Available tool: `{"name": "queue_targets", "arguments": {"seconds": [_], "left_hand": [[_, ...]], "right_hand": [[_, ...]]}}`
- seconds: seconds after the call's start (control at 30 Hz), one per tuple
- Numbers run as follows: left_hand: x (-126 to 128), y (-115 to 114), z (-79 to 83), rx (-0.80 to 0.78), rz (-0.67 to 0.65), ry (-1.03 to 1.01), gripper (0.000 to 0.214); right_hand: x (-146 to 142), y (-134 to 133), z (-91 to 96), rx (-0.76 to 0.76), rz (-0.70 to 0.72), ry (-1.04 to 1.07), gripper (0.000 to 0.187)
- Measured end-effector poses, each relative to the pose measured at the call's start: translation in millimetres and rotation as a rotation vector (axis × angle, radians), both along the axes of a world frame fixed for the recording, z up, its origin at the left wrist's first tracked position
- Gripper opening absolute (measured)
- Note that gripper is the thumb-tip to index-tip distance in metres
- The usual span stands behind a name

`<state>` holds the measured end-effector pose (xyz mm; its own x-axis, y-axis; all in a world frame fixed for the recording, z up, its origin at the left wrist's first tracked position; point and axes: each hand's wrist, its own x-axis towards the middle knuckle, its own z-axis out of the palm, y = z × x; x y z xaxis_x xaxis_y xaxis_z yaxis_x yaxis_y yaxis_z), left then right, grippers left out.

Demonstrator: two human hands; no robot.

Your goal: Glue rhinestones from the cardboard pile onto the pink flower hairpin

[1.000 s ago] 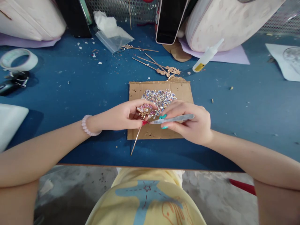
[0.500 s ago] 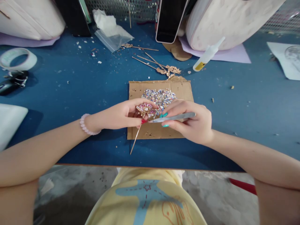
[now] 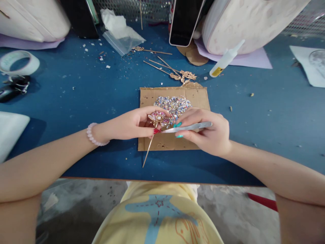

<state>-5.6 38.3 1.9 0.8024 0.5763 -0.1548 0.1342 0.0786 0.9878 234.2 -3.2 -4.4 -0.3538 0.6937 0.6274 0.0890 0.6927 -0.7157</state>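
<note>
My left hand [image 3: 137,123] is closed on a gold hairpin [image 3: 148,149], whose long stick points down toward the table's front edge. The ornament at its top carries pink stones and a white pearl. Between the fingers of my right hand [image 3: 208,132] is a pair of metal tweezers [image 3: 190,127]. Their tips point left and lie by my left thumb, close to the hairpin; whether they pinch anything is too small to tell. Behind the fingers, a heap of multicoloured rhinestones [image 3: 174,105] is spread on a cardboard piece [image 3: 198,95].
Beyond the cardboard lie several gold hairpins [image 3: 175,73] and a clear plastic bag [image 3: 123,42]. A glue bottle [image 3: 224,61] leans at the right, near a phone [image 3: 185,23] and a pale bag [image 3: 238,27]. A tape roll [image 3: 34,64] sits far left.
The hairpin's lower end has shifted slightly right, and its ornament has tilted a little in my left hand. The tweezers stay almost in place.
</note>
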Motion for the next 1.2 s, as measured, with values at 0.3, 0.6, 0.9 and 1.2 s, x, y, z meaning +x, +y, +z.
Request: {"name": "queue_targets", "arguments": {"seconds": [0.3,0.6,0.9,1.2], "left_hand": [[-0.2,0.1,0.3,0.004,0.014,0.043,0.047],[0.8,0.2,0.4,0.014,0.005,0.007,0.048],[0.0,0.3,-1.3,0.067,-0.006,0.018,0.049],[-0.3,1.2,1.3,0.065,-0.019,0.007,0.045]], "right_hand": [[1.0,0.9,-0.9,0.004,0.01,0.015,0.013],[0.7,0.4,0.3,0.008,0.018,-0.008,0.013],[1.2,0.4,-0.4,0.019,0.019,-0.024,0.01],[0.8,0.4,-0.3,0.014,0.017,-0.024,0.011]]}}
